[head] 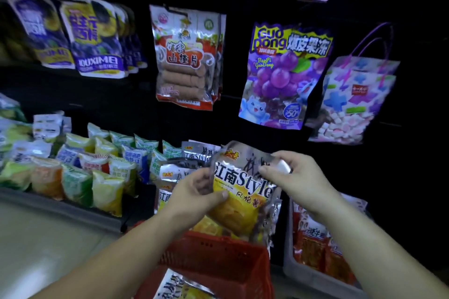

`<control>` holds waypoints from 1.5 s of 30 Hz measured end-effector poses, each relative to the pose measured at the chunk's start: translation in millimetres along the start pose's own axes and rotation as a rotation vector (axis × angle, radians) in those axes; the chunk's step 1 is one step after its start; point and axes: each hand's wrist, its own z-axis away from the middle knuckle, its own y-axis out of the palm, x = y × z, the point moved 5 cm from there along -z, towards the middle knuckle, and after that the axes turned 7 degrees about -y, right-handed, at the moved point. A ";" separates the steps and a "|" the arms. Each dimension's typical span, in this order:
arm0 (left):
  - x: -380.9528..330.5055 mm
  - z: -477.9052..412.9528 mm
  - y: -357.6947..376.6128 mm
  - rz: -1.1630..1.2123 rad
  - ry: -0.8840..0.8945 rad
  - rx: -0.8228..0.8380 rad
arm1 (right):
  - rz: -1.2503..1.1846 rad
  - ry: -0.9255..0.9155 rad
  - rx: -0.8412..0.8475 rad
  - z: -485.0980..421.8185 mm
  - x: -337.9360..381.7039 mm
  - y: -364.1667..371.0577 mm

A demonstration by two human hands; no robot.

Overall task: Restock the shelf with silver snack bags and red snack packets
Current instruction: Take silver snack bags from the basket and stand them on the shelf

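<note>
Hands close on one silver snack bag (243, 184), held upright in front of the lower shelf and above the far rim of a red basket (218, 257). The left hand (194, 194) grips the bag's lower left edge, its fingers curled behind the foil and its thumb (220, 195) pressed flat on the yellow printed front. The right hand (296, 177) pinches the bag's upper right corner between thumb and curled fingers, and the foil creases there.

Just behind the held bag, more silver bags (196, 153) of the same print stand packed together on the shelf, some partly hidden by the left hand. Another silver bag (175, 286) lies inside the basket at the bottom edge of the view.

To the right, beneath the right forearm, a grey bin (306, 274) holds red snack packets (313, 245) standing in a row. To the left, a shallow tray carries small green, yellow and orange packets (80, 177) in tight rows.

On the dark back wall hang a hawthorn slice bag (184, 60), a purple grape jelly bag (284, 75) and a clear tote of marshmallows (352, 99) with purple handles. Purple and yellow bags (94, 39) hang at upper left, somewhat blurred.
</note>
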 end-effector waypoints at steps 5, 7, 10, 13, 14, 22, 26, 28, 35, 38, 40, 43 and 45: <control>-0.7 22.6 -5.2 0.225 -0.061 -0.082 | -0.221 0.007 -0.139 33.0 -2.2 31.1; -2.3 24.5 -2.7 0.274 -0.055 -0.080 | -0.213 -0.060 -0.096 39.7 -6.8 47.5; -6.3 23.2 -4.0 0.282 -0.017 -0.139 | -0.181 -0.089 -0.108 32.6 -10.2 56.7; -5.9 20.6 -15.3 0.214 0.048 -0.237 | -0.129 -0.078 -0.105 25.4 -9.1 59.7; -6.1 19.5 -18.5 0.188 0.063 -0.263 | -0.122 -0.080 -0.105 23.8 -10.1 60.7; -13.5 25.6 -12.7 0.225 0.064 -0.207 | -0.189 -0.024 -0.034 34.0 -7.3 70.6; -12.3 25.6 -15.9 0.240 0.081 -0.224 | -0.184 -0.017 0.040 39.1 -5.1 75.8; -9.3 26.8 -17.0 0.221 0.092 -0.225 | -0.213 0.008 0.007 37.7 -9.8 75.4; -5.7 29.9 -21.7 0.161 0.099 -0.322 | -0.182 -0.026 -0.005 32.0 -13.8 71.4; -5.8 28.7 -28.3 0.178 0.103 -0.342 | -0.132 -0.042 0.031 31.2 -14.1 71.7; -3.7 26.2 -28.8 0.204 0.078 -0.336 | -0.123 -0.042 0.045 30.5 -15.7 72.5; -4.6 24.1 -26.4 0.196 0.061 -0.292 | -0.132 -0.001 0.010 30.5 -21.1 70.4; -4.8 24.7 -24.5 0.164 0.067 -0.257 | -0.123 -0.016 -0.027 30.0 -22.5 68.9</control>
